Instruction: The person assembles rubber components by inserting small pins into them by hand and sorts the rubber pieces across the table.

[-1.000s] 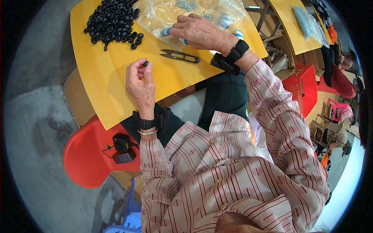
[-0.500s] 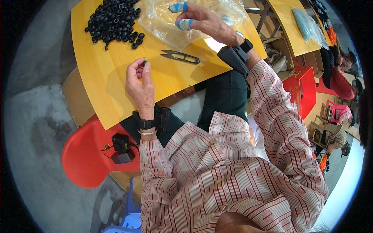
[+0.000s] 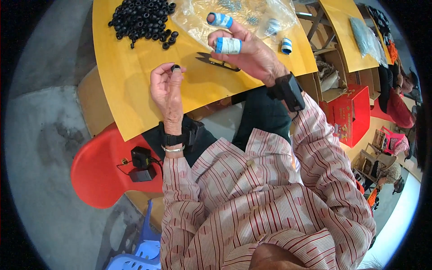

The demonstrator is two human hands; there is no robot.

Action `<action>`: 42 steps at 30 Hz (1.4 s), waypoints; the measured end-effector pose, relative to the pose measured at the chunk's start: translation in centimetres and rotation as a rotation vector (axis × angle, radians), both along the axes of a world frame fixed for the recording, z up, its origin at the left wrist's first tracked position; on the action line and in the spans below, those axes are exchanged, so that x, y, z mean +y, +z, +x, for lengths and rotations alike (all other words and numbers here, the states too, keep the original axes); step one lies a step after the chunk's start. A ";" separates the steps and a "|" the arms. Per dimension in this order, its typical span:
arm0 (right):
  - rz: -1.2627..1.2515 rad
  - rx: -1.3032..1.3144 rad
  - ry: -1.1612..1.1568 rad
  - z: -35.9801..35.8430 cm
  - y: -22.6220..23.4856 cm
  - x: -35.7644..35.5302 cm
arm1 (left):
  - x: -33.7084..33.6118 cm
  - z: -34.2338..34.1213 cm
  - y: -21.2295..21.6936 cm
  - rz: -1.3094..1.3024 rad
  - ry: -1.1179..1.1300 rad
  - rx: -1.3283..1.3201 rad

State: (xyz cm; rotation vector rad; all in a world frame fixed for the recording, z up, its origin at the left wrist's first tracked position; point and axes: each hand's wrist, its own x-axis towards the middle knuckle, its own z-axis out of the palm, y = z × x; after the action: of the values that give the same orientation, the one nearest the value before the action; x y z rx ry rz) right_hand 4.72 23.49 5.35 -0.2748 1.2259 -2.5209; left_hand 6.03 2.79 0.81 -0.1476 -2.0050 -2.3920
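Observation:
My left hand (image 3: 167,92) pinches a small black rubber cap (image 3: 175,67) between thumb and forefinger, above the near part of the yellow table. To its right is my right hand (image 3: 254,54), with blue-and-white tape around the thumb and forefinger. Its forefinger stands away, while the thumb and another finger close together; whatever may be between them is too small to make out. Partly behind this hand lie black thread snips (image 3: 211,60). A pile of similar black caps (image 3: 139,20) covers the far left of the table. Tiny metal pieces (image 3: 230,5) rest on a clear plastic bag (image 3: 193,22).
A blue-and-white tape roll (image 3: 286,46) stands on the yellow table (image 3: 126,90) near its right edge. Right of the table are an open carton (image 3: 330,74) and a red box (image 3: 348,114). A red chair (image 3: 96,171) holding black devices is at left. Other people sit far right.
My right hand has drawn back from the plastic bag toward me, bringing its thumb over the snips. My left hand still holds the black cap, now turned slightly.

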 end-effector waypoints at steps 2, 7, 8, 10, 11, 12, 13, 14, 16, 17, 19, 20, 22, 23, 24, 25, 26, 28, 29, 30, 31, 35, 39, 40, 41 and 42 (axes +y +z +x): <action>0.022 -0.031 -0.029 0.9 0.3 -1.0 | 0.3 0.7 0.7 0.164 -0.002 -0.070; 0.094 0.003 -0.091 2.3 0.1 -3.2 | 2.3 2.3 3.1 0.244 0.006 -0.074; 0.144 0.029 -0.108 2.5 -0.1 -3.3 | 2.6 2.5 3.3 0.263 0.020 -0.067; 0.193 0.052 -0.143 2.9 -0.1 -3.6 | 3.0 2.7 3.1 0.279 0.041 -0.065; 0.188 0.050 -0.139 2.9 -0.3 -3.8 | 3.0 2.9 2.9 0.274 0.046 -0.066; 0.219 0.082 -0.149 3.0 -0.4 -3.9 | 3.2 3.0 2.8 0.275 0.075 -0.054; 0.250 0.114 -0.160 3.1 -0.6 -4.1 | 3.3 3.1 2.7 0.275 0.103 -0.041; 0.247 0.114 -0.158 3.2 -0.6 -4.2 | 3.4 3.3 2.9 0.273 0.106 -0.042; 0.330 0.146 -0.160 3.5 -0.5 -4.6 | 3.5 3.6 3.4 0.256 0.170 -0.006; 0.330 0.146 -0.162 3.6 -0.4 -4.4 | 3.4 3.6 3.2 0.256 0.168 -0.005; 0.382 0.133 -0.142 3.8 -0.2 -4.0 | 2.9 3.7 2.8 0.252 0.108 -0.016; 0.381 0.132 -0.145 3.9 0.1 -4.0 | 2.7 3.7 2.8 0.250 0.105 -0.017; 0.423 0.211 -0.210 4.3 0.7 -3.9 | 2.2 3.7 2.9 0.461 0.008 -0.092; 0.422 0.209 -0.214 4.4 0.7 -3.8 | 2.0 3.7 3.0 0.459 0.004 -0.093; 0.483 0.270 -0.231 4.5 0.6 -3.7 | 1.8 3.8 3.1 0.515 -0.034 -0.085; 0.544 0.330 -0.247 4.6 0.6 -3.6 | 1.7 3.9 3.1 0.572 -0.071 -0.078; 0.544 0.328 -0.250 4.9 1.0 -3.6 | 1.7 4.1 3.2 0.571 -0.074 -0.079; 0.577 0.264 -0.261 5.6 1.8 -3.7 | 1.7 4.4 3.3 0.635 -0.157 -0.035; 0.574 0.263 -0.262 5.6 2.0 -3.7 | 1.8 4.6 3.6 0.632 -0.158 -0.036; 0.658 0.393 -0.293 5.6 2.2 -3.8 | 2.0 4.8 4.0 0.591 -0.109 -0.074; 0.742 0.523 -0.324 5.6 2.4 -3.8 | 2.1 4.9 4.4 0.549 -0.059 -0.113; 0.914 0.669 -0.327 5.9 3.1 -3.6 | 2.3 5.3 4.9 0.523 -0.051 -0.104; 0.851 0.617 -0.330 6.3 3.0 -3.7 | 1.6 5.4 4.4 0.514 -0.099 -0.058; 0.673 0.390 -0.305 6.8 3.0 -4.0 | 1.4 5.3 4.1 0.532 -0.156 -0.021; 0.492 0.165 -0.277 7.1 2.9 -4.1 | 1.4 5.3 3.9 0.530 -0.155 -0.021; 0.437 0.071 -0.241 7.3 3.0 -3.8 | 1.4 5.2 3.8 0.570 -0.181 -0.017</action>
State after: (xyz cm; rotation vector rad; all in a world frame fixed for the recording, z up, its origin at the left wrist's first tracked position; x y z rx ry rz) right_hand 12.03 19.66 8.36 -0.1159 1.8918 -2.3604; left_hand 11.21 4.15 4.57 -0.3039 -1.2812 -2.9675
